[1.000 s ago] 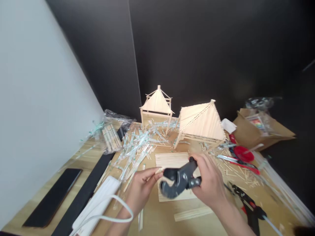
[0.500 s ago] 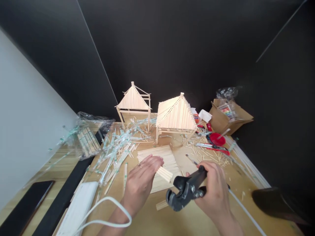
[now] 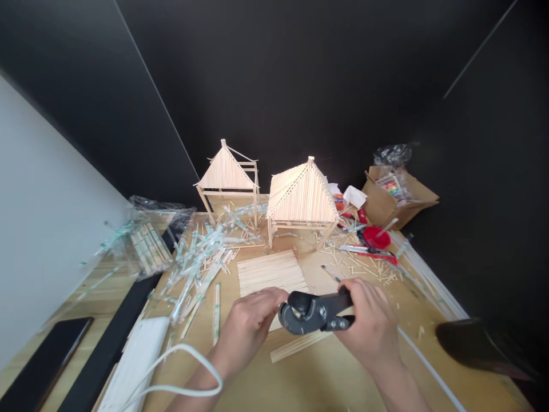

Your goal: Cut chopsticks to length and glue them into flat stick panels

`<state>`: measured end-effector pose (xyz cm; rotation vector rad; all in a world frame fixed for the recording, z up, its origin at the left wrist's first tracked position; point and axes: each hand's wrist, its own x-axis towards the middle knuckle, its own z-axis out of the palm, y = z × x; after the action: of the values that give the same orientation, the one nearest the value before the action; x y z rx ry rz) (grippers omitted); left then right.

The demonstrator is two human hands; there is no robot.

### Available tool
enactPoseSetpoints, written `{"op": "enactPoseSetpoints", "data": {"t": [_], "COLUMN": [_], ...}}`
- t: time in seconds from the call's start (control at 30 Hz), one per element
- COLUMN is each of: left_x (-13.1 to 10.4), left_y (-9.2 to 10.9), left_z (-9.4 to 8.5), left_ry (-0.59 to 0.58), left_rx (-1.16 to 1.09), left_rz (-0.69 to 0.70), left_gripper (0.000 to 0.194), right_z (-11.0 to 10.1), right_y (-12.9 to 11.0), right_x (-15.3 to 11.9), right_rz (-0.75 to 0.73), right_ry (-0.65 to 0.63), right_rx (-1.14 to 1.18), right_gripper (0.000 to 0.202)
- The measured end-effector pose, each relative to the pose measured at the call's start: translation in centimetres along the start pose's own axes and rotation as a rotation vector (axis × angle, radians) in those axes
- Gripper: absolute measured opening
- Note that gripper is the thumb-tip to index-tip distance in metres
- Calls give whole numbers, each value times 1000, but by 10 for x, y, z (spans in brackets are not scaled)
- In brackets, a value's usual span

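Wrapped round the handles of a black cutter [image 3: 315,313] is my right hand [image 3: 371,317], its fingers closed. The cutter's curved jaws point left and touch or nearly touch the fingertips of my left hand [image 3: 253,323]. My left hand's fingers are pressed together on a bundle of thin sticks, now mostly hidden behind the hand and the jaws. Beneath both hands lies a flat panel of sticks [image 3: 272,272]. A few pale sticks [image 3: 298,345] rest on the table just in front of the cutter.
Two stick houses, one with a partly open roof [image 3: 226,171] and one with a covered roof [image 3: 304,194], stand behind. Plastic wrappers [image 3: 206,252] lie left; a red dish [image 3: 377,236], cardboard box [image 3: 403,194] and stick offcuts are right. A white cable [image 3: 189,390] loops by my left forearm.
The cutter has swung level and its jaws have moved up and left to my left hand. The stick bundle is now mostly hidden. More of the sticks in front of the cutter shows.
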<state>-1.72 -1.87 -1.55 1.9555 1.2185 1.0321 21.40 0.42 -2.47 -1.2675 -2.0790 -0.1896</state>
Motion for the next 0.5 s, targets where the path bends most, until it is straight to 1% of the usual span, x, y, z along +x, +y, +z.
{"op": "enactPoseSetpoints", "data": {"t": [0.1,0.2,0.3,0.4,0.5], "left_x": [-4,-10,-15,-15,-15], "left_y": [-4,-9,-13,-14,-14], "left_z": [1,2,1,-1,-4], "left_ry": [13,27,-25,-98,-137], "left_rx": [1,4,-11,-82,-152], "left_rz": [-31,-100,-143,-116,-46], "left_gripper": [38,41,43,40,37], "right_z": [3,9,15,16,11], "right_y": [-1,-3,-4,-6,-11], "right_x": [-4,-9,-12,-11,-6], "right_rz": [9,3,14,-7,-49], "right_ry": [-35,-64,-110,-110,-57], "right_rx": [-14,-28,-15,7,22], "right_gripper": [11,14,20,26,27]}}
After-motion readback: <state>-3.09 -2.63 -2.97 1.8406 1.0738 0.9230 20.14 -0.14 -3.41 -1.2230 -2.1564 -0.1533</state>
